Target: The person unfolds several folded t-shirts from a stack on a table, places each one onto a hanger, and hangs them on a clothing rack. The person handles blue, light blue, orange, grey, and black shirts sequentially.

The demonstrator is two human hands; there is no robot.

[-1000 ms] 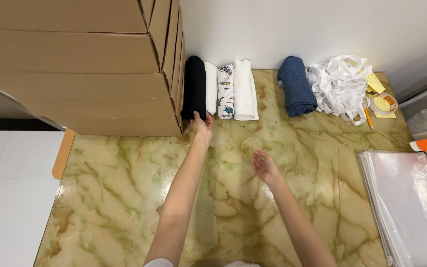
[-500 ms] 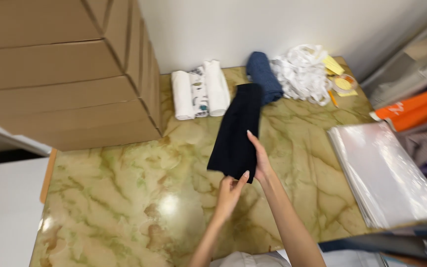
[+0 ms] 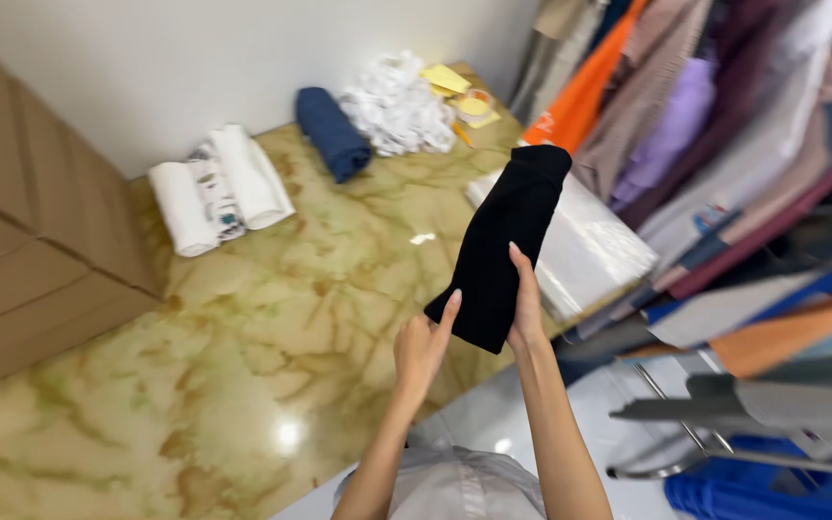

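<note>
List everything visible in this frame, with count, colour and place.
folded black garment: 1, black, lifted between both hands
white rolled cloths: 3, white, one patterned, by the wall
blue rolled cloth: 1, navy, by the wall
white fabric heap: 1, white, far corner
clear plastic bags: 1 stack, transparent, table's right edge
cardboard boxes: stacked, brown, left
hanging clothes: many, mixed colours, right
marble table: 1, green-beige
left hand: on garment's lower edge
right hand: behind garment
</note>
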